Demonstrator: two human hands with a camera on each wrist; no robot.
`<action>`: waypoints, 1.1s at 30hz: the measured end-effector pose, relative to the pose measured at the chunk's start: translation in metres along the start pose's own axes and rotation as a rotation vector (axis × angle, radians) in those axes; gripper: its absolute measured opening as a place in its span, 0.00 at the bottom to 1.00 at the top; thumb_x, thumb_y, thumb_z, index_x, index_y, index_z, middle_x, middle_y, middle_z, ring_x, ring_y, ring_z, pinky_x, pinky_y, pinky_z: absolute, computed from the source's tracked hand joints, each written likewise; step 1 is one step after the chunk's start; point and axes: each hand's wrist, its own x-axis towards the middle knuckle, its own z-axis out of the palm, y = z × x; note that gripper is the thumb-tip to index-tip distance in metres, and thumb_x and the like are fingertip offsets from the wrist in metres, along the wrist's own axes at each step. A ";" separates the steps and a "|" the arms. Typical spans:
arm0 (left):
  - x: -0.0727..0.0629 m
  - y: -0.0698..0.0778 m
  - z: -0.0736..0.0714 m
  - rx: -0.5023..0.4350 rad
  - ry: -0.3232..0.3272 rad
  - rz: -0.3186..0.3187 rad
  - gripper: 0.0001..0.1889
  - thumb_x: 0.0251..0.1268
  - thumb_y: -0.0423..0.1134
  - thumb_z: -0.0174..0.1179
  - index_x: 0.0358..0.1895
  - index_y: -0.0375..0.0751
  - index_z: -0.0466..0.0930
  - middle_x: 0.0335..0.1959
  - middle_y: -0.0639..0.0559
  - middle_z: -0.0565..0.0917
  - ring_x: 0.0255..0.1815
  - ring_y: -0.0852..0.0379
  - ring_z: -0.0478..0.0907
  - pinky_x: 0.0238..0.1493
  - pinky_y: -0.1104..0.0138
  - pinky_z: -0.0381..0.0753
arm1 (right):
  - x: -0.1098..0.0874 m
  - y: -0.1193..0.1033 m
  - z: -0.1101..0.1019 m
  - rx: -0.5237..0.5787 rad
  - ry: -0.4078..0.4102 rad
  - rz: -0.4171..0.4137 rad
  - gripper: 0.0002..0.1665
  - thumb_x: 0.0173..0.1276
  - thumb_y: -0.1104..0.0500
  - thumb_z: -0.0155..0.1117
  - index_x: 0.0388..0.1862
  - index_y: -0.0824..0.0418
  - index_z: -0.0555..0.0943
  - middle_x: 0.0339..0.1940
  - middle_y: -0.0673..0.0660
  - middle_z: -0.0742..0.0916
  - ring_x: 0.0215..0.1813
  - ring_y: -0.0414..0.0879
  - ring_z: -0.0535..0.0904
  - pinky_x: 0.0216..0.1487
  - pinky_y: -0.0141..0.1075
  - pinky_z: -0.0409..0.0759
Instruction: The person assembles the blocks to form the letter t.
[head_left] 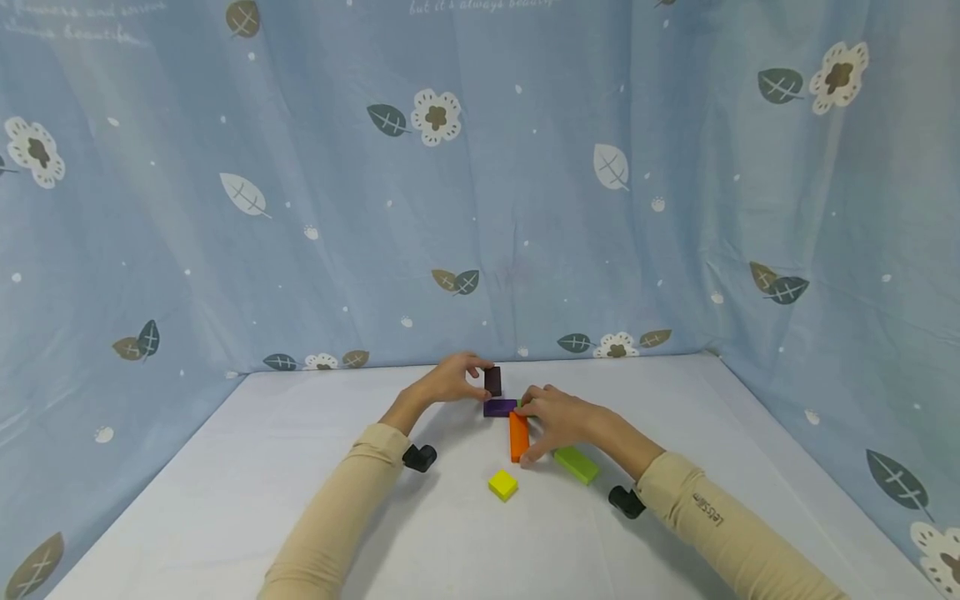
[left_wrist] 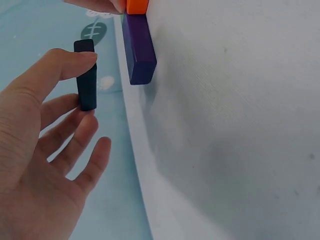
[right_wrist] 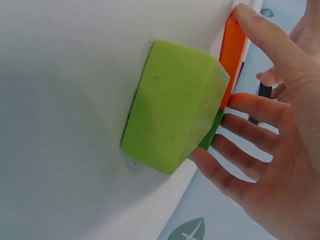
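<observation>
My left hand pinches a dark, nearly black block between thumb and fingertips. In the left wrist view that dark block stands on end, apart from the purple block. My right hand holds the orange block by its two ends, thumb at the near end and index finger at the far one. The purple block lies crosswise just beyond the orange one. A green block, partly hidden by the right fingers, adjoins the orange block's far end.
A lime green block lies on the white table just right of my right hand. Nearer to me is a small yellow block. A blue patterned curtain hangs along the table's back edge.
</observation>
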 end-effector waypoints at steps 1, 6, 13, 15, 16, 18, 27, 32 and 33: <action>0.002 0.001 0.001 0.001 -0.001 0.003 0.31 0.53 0.46 0.73 0.62 0.41 0.78 0.53 0.47 0.81 0.52 0.49 0.79 0.51 0.61 0.79 | 0.000 0.000 0.000 0.000 0.000 0.003 0.54 0.44 0.25 0.72 0.66 0.52 0.77 0.64 0.51 0.77 0.59 0.48 0.70 0.62 0.46 0.77; 0.010 0.004 0.002 0.010 -0.011 0.013 0.31 0.54 0.45 0.73 0.62 0.39 0.79 0.55 0.46 0.81 0.53 0.48 0.79 0.52 0.61 0.80 | 0.001 0.000 -0.001 0.006 -0.008 0.013 0.54 0.44 0.25 0.73 0.66 0.53 0.77 0.64 0.51 0.76 0.59 0.48 0.70 0.62 0.47 0.77; 0.018 0.009 0.004 -0.005 -0.029 -0.001 0.32 0.54 0.44 0.73 0.64 0.41 0.77 0.57 0.45 0.80 0.55 0.47 0.78 0.51 0.61 0.80 | 0.001 0.000 -0.002 0.000 -0.002 -0.005 0.53 0.45 0.26 0.73 0.66 0.53 0.77 0.64 0.52 0.76 0.58 0.49 0.70 0.61 0.47 0.77; 0.020 0.010 0.006 -0.009 -0.033 -0.005 0.32 0.55 0.44 0.73 0.64 0.41 0.77 0.57 0.44 0.80 0.56 0.46 0.78 0.50 0.61 0.80 | 0.001 0.000 -0.001 -0.001 -0.002 -0.010 0.53 0.45 0.26 0.73 0.66 0.54 0.77 0.64 0.52 0.76 0.58 0.49 0.70 0.61 0.48 0.77; 0.021 0.010 0.007 -0.009 -0.035 -0.008 0.31 0.55 0.45 0.73 0.64 0.41 0.77 0.57 0.44 0.80 0.56 0.45 0.77 0.50 0.61 0.80 | 0.001 0.001 -0.001 0.000 -0.001 -0.012 0.53 0.45 0.26 0.73 0.66 0.54 0.77 0.64 0.52 0.76 0.58 0.49 0.70 0.61 0.47 0.77; 0.022 0.011 0.008 -0.012 -0.037 -0.009 0.31 0.55 0.45 0.72 0.64 0.41 0.77 0.57 0.43 0.79 0.56 0.44 0.77 0.49 0.62 0.80 | 0.001 0.001 -0.001 0.004 -0.003 -0.018 0.53 0.45 0.26 0.73 0.66 0.54 0.77 0.64 0.52 0.76 0.58 0.49 0.70 0.61 0.47 0.77; 0.028 0.013 0.014 -0.005 -0.048 -0.004 0.32 0.56 0.46 0.72 0.65 0.40 0.76 0.57 0.40 0.78 0.54 0.47 0.77 0.50 0.61 0.80 | 0.000 0.002 0.000 0.009 0.000 -0.031 0.53 0.46 0.26 0.73 0.66 0.55 0.77 0.63 0.51 0.77 0.57 0.48 0.70 0.59 0.44 0.77; 0.031 0.011 0.019 0.014 -0.052 -0.020 0.32 0.56 0.47 0.72 0.66 0.43 0.76 0.59 0.44 0.78 0.54 0.49 0.77 0.50 0.63 0.80 | -0.001 0.001 0.001 0.009 0.008 -0.033 0.54 0.45 0.26 0.72 0.66 0.55 0.77 0.63 0.52 0.77 0.58 0.49 0.71 0.61 0.47 0.77; 0.032 0.011 0.020 0.021 -0.053 -0.023 0.32 0.57 0.47 0.72 0.66 0.44 0.75 0.59 0.44 0.78 0.54 0.50 0.77 0.50 0.63 0.79 | -0.001 0.001 0.001 0.004 0.008 -0.032 0.54 0.45 0.25 0.72 0.66 0.55 0.77 0.63 0.52 0.77 0.58 0.49 0.71 0.61 0.48 0.77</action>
